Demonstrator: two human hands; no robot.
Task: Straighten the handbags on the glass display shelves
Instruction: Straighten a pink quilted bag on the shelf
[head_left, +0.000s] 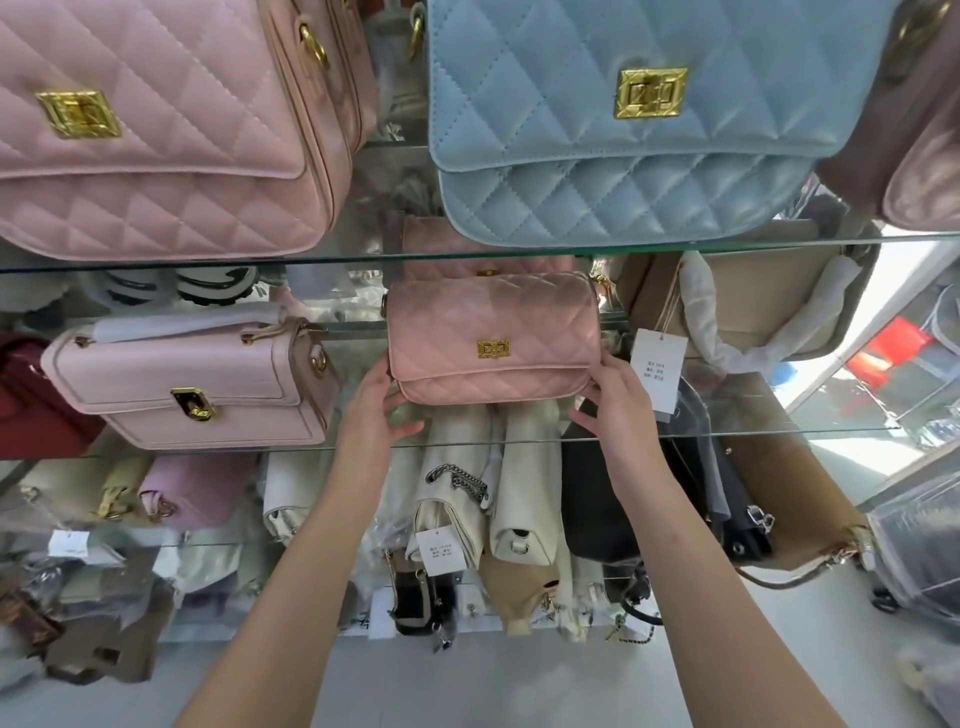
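At frame centre, a small pink quilted handbag with a gold clasp (493, 338) stands on the middle glass shelf (753, 434). The left hand (371, 415) and right hand (615, 402) cup its lower corners, apparently to square it forward beside the pale pink smooth handbag (192, 384).

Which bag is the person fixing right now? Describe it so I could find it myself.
On the middle glass shelf, in the centre, sits a small pink quilted bag with a gold clasp, between both hands. Its left neighbour is smooth, not quilted, and the quilted bags above are much bigger.
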